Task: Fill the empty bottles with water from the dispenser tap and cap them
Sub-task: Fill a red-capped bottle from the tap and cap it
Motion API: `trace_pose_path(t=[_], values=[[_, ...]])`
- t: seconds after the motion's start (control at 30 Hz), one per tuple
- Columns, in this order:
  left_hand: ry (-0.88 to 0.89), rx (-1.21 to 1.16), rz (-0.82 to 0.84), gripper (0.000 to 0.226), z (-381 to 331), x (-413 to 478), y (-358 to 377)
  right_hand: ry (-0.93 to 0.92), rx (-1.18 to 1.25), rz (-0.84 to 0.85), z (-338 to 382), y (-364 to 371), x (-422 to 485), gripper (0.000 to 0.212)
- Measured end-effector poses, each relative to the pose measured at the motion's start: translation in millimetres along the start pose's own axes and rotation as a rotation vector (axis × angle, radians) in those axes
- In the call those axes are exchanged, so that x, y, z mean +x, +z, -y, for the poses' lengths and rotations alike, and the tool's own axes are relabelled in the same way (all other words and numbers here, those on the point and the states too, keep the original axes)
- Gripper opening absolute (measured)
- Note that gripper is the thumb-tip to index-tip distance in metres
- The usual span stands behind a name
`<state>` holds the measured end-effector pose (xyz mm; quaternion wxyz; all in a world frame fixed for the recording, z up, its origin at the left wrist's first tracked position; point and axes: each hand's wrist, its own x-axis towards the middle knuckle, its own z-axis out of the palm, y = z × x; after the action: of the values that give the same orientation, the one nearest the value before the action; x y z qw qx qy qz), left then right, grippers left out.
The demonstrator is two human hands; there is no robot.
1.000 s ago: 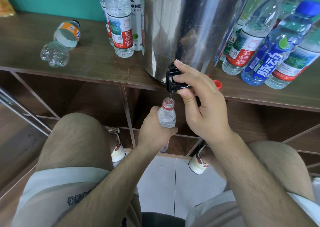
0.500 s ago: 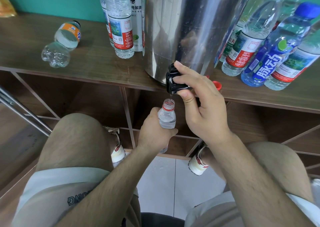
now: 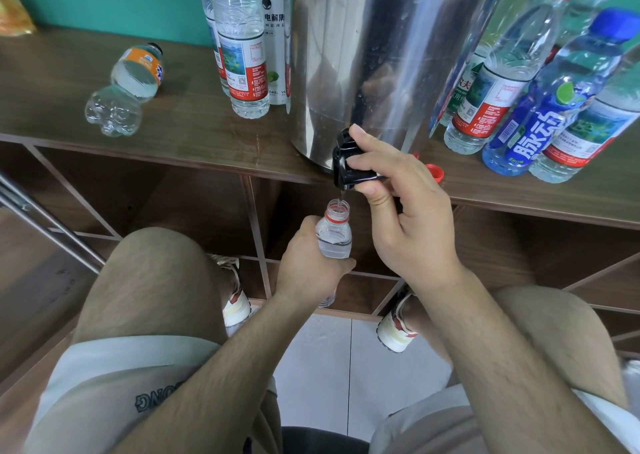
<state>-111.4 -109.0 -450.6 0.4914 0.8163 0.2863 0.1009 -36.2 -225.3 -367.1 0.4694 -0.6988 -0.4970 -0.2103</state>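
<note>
A steel water dispenser stands on the wooden shelf. Its black tap juts over the shelf edge. My right hand grips the tap, forefinger over its top and thumb below. A thin stream of water falls into a small clear uncapped bottle with a red neck ring, held upright just under the spout. My left hand wraps round the bottle's body and hides its lower half. The water level stands near the bottle's shoulder. A red cap lies on the shelf right of the tap.
A bottle with an orange label lies on its side at the shelf's left. Upright bottles stand left of the dispenser; several more, including a blue one, stand at its right. My knees and shoes are below, over white floor tiles.
Both hands keep their hold. The water level in the small bottle has risen a little.
</note>
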Motion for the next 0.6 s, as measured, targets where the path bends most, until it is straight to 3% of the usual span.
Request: trace_pose_path(t=[0.6], values=[[-0.014,-0.029,-0.005,0.057,-3.7,-2.5,-0.9,-0.007,-0.004,-0.01,1.7,0.1,0.2,0.019]])
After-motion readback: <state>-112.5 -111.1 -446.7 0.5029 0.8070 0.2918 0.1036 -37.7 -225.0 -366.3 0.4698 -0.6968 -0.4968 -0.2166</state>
